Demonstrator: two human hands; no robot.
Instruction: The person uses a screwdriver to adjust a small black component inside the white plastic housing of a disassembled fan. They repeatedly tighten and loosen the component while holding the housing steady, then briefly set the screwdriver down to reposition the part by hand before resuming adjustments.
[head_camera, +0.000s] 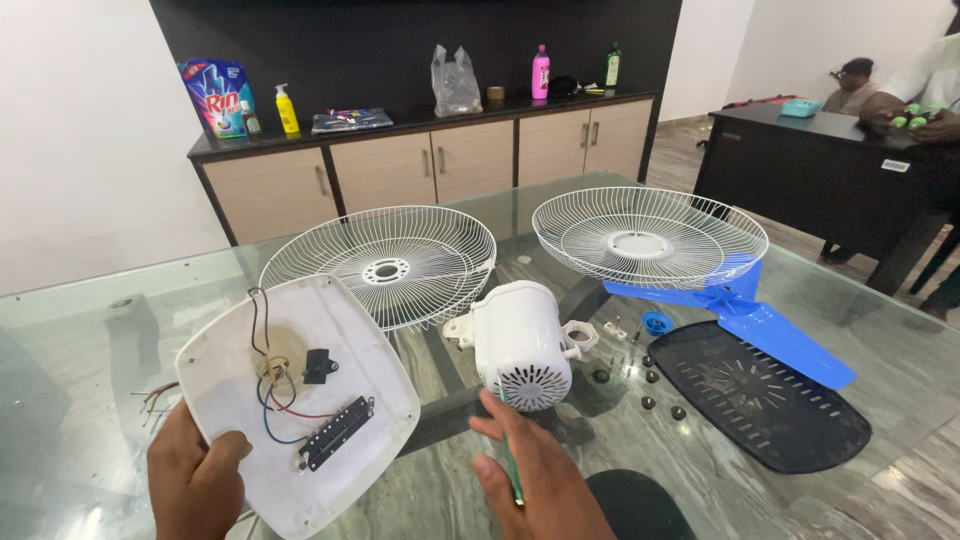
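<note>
Left grip clamping the lower edge of the white base cover, wiring side up, at 8 o'clock on the glass counter. Right grip pinching a green screwdriver, at 6 o'clock of the white motor housing. Best: steadying the cover, sparing loose wires.

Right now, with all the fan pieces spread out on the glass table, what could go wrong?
The small screws lie loose on the glass table and could roll away or get lost. The left hand holds the white base cover by one corner, so it might slip and tug its thin wires. The right hand holds a green screwdriver beside the motor; a slip might scratch the glass.
</note>
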